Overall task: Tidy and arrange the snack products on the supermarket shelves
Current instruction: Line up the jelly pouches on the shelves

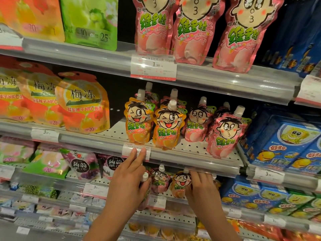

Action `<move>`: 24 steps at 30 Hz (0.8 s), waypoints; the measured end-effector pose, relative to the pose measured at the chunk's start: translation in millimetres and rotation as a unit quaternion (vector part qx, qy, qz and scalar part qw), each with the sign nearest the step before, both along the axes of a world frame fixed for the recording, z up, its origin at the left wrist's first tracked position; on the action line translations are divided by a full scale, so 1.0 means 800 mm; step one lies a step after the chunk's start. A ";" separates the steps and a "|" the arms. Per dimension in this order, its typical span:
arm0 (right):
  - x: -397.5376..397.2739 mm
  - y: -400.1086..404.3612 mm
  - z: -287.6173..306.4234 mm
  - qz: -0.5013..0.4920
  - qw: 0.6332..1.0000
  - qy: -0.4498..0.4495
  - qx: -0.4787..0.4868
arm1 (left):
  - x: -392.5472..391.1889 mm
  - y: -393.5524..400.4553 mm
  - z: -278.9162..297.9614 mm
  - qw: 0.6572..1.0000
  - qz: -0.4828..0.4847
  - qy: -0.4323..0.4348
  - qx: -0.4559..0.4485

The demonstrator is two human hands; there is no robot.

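Both hands reach into the lower shelf among spouted jelly pouches. My left hand holds a purple pouch against its palm, white cap up, with two fingers stretched toward the shelf rail above. My right hand grips an orange pouch by its right edge. A pink pouch stands between them. On the shelf above stand two orange pouches and several pink ones.
Large pink pouches hang over the top shelf edge by a price tag. Orange plum-jelly bags fill the left, konjac jelly bags sit lower left, and blue snack boxes are on the right.
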State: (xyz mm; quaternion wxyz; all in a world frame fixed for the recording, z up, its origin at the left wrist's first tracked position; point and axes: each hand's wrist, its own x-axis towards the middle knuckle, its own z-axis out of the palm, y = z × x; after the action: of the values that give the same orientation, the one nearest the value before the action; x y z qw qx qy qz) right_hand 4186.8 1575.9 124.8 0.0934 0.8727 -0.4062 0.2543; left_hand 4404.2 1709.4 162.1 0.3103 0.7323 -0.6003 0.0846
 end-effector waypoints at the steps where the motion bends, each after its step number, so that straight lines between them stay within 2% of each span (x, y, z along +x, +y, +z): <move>1: -0.003 0.008 -0.002 0.005 1.000 -0.003 0.019 | 0.001 0.000 -0.001 1.000 -0.002 0.000 -0.001; 7: -0.011 0.062 -0.011 0.094 0.992 -0.059 0.057 | 0.002 -0.002 -0.007 1.000 -0.005 0.002 -0.018; 12: 0.010 0.084 -0.003 0.178 0.967 -0.098 0.153 | 0.004 -0.003 -0.007 0.999 -0.019 0.026 -0.026; 15: 0.021 0.092 0.008 0.178 0.947 -0.108 0.245 | 0.005 -0.001 -0.001 0.998 -0.040 0.048 -0.032; 19: 0.032 0.099 0.049 0.157 0.901 -0.178 0.362 | -0.013 0.004 0.011 0.993 -0.080 0.070 -0.059; 22: 0.031 0.100 0.067 0.151 0.882 -0.248 0.372 | -0.033 0.005 0.024 0.987 -0.117 0.075 -0.078; 24: 0.025 0.099 0.076 0.146 0.892 -0.236 0.358 | -0.042 0.005 0.030 0.985 -0.137 0.068 -0.081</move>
State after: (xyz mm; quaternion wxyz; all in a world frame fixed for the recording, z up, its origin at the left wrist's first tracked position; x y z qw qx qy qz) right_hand 4206.9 1655.1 185.6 -0.3616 0.8112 -0.3475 0.3008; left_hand 4370.6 1713.6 186.5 0.4174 0.6197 -0.6635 0.0401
